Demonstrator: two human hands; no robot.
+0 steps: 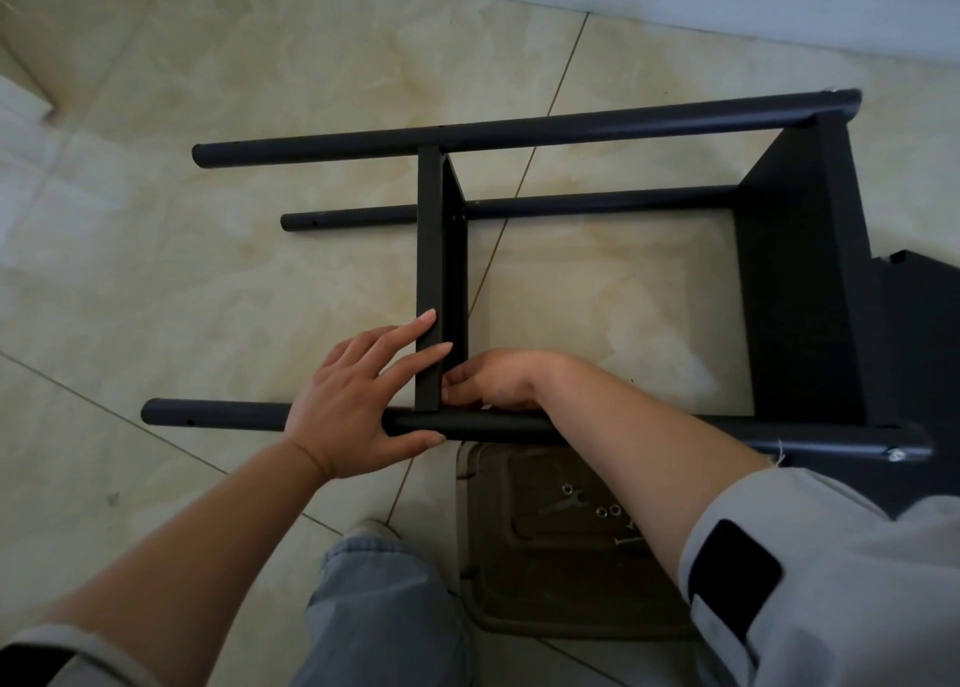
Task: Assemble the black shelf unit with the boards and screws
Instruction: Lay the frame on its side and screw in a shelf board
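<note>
From the head view, the shelf unit (519,270) lies on its side on the tiled floor (208,270), its tubes running left to right. A middle board (441,270) stands edge-up between the far tube (467,132) and the near tube (493,426); an end board (800,281) closes the right end of the unit. The left hand (358,400) rests against the middle board's near end, its fingers (415,330) straight along the board's edge and its thumb under the near tube. The right hand (493,382) is just right of that same joint, fingers curled in at the board's corner; what they pinch, if anything, I cannot tell. Nearer than the near tube sits a brown stool (545,556) carrying nuts (608,509), a small wrench (563,503) and a screw (626,541).
</note>
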